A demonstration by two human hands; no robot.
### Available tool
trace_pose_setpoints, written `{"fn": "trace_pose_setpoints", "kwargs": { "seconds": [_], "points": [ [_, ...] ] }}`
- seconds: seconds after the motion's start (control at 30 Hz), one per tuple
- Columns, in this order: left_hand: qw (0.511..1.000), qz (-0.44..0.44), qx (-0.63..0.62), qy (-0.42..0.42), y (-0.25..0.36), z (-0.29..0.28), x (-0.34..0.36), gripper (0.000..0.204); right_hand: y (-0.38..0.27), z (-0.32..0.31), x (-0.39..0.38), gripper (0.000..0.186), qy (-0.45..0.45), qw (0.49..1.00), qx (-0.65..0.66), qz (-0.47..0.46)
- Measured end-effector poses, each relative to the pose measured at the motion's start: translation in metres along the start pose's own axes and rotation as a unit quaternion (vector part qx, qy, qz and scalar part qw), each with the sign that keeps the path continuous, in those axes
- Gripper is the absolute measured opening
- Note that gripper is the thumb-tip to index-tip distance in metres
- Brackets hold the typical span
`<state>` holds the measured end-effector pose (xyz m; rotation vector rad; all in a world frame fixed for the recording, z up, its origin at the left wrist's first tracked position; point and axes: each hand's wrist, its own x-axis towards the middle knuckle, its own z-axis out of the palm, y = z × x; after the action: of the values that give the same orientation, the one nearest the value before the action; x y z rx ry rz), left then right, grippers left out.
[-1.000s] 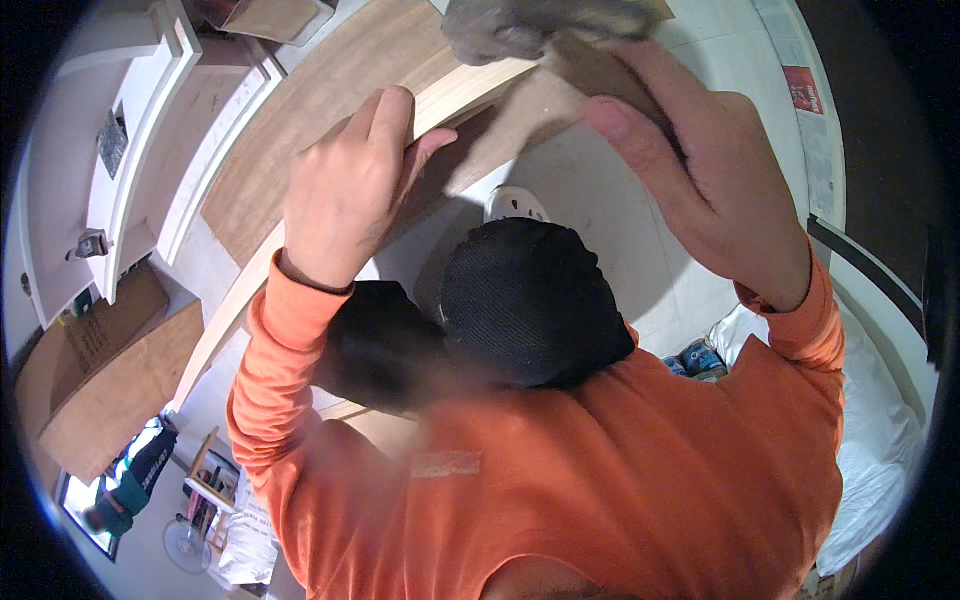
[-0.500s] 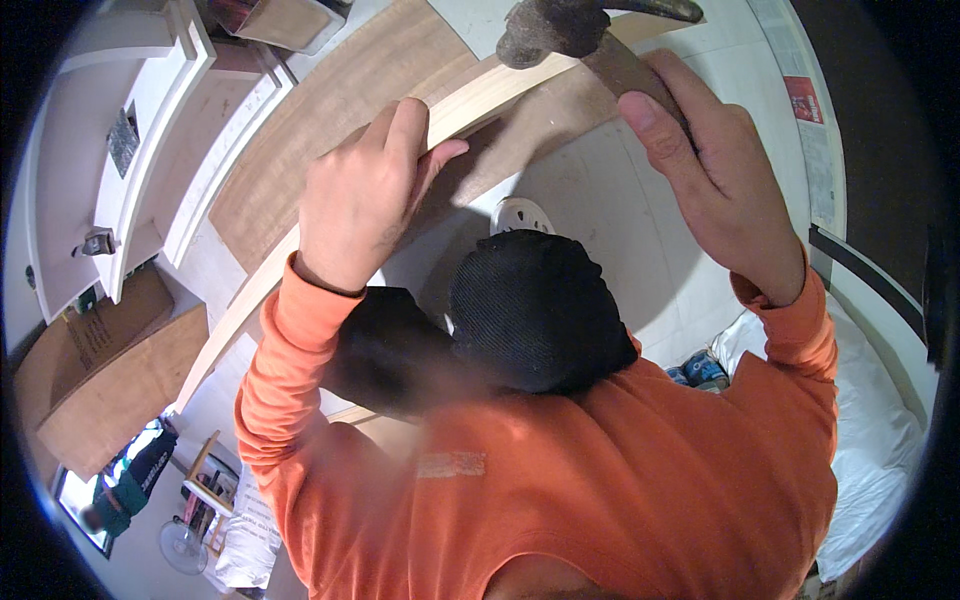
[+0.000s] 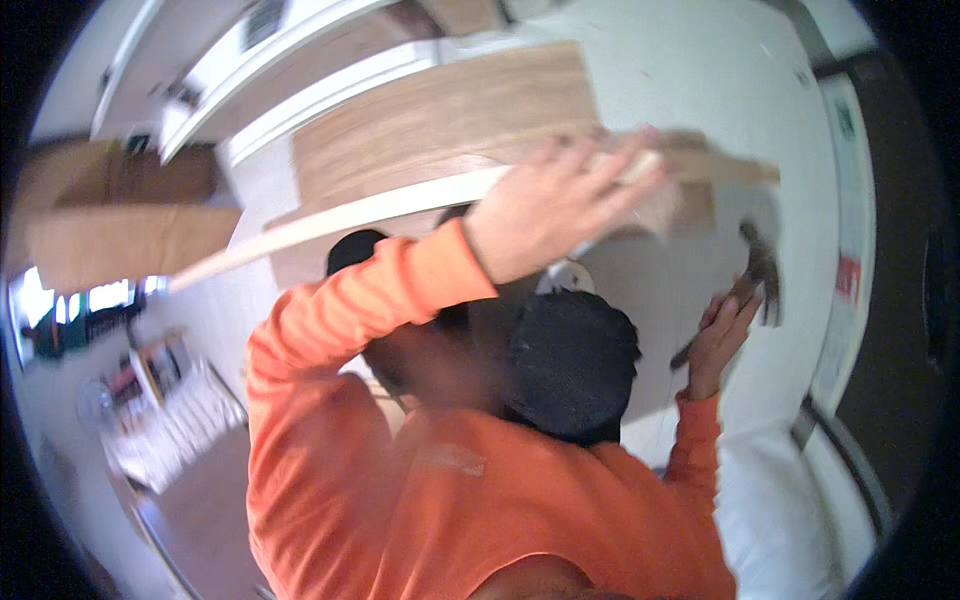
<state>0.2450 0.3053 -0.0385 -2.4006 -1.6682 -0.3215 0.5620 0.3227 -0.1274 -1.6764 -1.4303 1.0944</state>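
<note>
Two bare hands on count: one left (image 3: 565, 210), one right (image 3: 722, 335). At left, reads as released: fingers extended, blurred, laid across one long, narrow, pale wooden strip (image 3: 400, 202); cannot tell whether pressing on it or only passing over. At right, clenched around the handle of one claw hammer with dark metal head and slim handle (image 3: 762, 272). Hammer location: right of the one nearer black-clad knee (image 3: 570, 365), above the pale floor (image 3: 660, 70), well apart from the strip; cannot tell whether touching the floor. Strip location: slanting from lower left to beneath the left hand.

Also on count: two long orange sleeves (image 3: 370, 290), one per arm; one broad, brown, wood-grained board (image 3: 440, 115), flat on the floor just beyond the strip; one white, rounded slipper with dark holes (image 3: 567, 277), just beyond the knee; one white, soft, pillow-like bundle (image 3: 775, 520) at lower right. Further brown wood (image 3: 695, 207) under the strip near the left fingers; number of pieces not determinable through blur.
</note>
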Motion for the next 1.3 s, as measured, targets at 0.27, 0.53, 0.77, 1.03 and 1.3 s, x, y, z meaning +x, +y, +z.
{"fn": "trace_pose_setpoints", "kwargs": {
  "seconds": [0.27, 0.53, 0.77, 1.03, 1.3],
  "points": [
    [0.985, -0.091, -0.145, -0.013, -0.018, -0.015, -0.007, 0.064, 0.209, 0.048, -0.006, 0.049, -0.077, 0.926, -0.369, -0.019],
    [0.949, -0.235, -0.125, -0.169, -0.079, -0.067, -0.106, 0.043, 0.306, 0.057, 0.024, 0.05, -0.073, 0.901, -0.407, -0.133],
    [0.921, -0.313, -0.151, -0.177, -0.087, -0.09, -0.154, 0.054, 0.22, 0.085, 0.02, 0.054, -0.094, 0.947, -0.239, -0.191],
    [0.902, -0.411, -0.013, -0.131, -0.105, -0.135, -0.252, 0.074, -0.037, 0.147, 0.03, 0.06, -0.071, 0.95, 0.264, -0.152],
    [0.672, -0.672, -0.021, 0.311, -0.165, -0.189, -0.461, 0.052, -0.068, 0.171, 0.015, 0.064, -0.09, 0.948, 0.292, -0.088]
  ]
}}
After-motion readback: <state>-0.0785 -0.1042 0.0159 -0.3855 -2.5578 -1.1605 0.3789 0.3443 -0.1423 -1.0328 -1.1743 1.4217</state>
